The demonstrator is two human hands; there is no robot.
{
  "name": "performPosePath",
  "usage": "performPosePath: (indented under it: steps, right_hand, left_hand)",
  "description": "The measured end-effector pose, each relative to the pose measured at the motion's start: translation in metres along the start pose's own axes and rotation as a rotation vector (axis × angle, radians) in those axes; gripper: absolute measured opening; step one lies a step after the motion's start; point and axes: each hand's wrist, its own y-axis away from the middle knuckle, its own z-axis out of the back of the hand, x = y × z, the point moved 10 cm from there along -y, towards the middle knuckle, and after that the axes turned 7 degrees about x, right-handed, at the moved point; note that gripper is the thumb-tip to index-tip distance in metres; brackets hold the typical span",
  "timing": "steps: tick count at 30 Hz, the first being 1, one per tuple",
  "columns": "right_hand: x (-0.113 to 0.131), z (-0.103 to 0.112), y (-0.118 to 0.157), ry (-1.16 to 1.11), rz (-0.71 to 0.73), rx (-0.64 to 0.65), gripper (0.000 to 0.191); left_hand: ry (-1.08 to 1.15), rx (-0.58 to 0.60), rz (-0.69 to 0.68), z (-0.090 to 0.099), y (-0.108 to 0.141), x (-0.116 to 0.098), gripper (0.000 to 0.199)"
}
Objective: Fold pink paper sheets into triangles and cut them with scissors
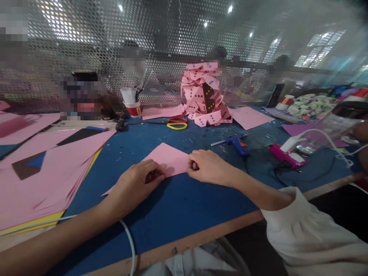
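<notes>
A pink sheet (176, 158) lies on the blue surface (186, 203), the left hand (140, 178) with its grip pinched on the near edge and the right hand (208, 166) with its grip clamped on the right corner. Beyond the sheet lie scissors (169, 122) and, farther back, a heap of folded pink paper (195, 94) marked with dots. Right of the sheet are a blue glue gun (237, 145) and, farther out, a bright pink socket block (283, 154), while a paper stack (63, 168) spreads to its left.
</notes>
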Motion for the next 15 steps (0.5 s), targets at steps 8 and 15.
performPosePath:
  steps: [8,15]
  right_hand:
    - [-0.0032,0.0022,0.0018,0.012,-0.018,0.027,0.005]
    - [-0.0069,0.0021,0.0025,0.018,-0.025,0.047,0.005]
  left_hand:
    - [-0.016,0.016,0.009,-0.0008,-0.001,-0.001,0.018]
    - [-0.029,0.008,0.011,0.0,0.0002,-0.0007,0.019]
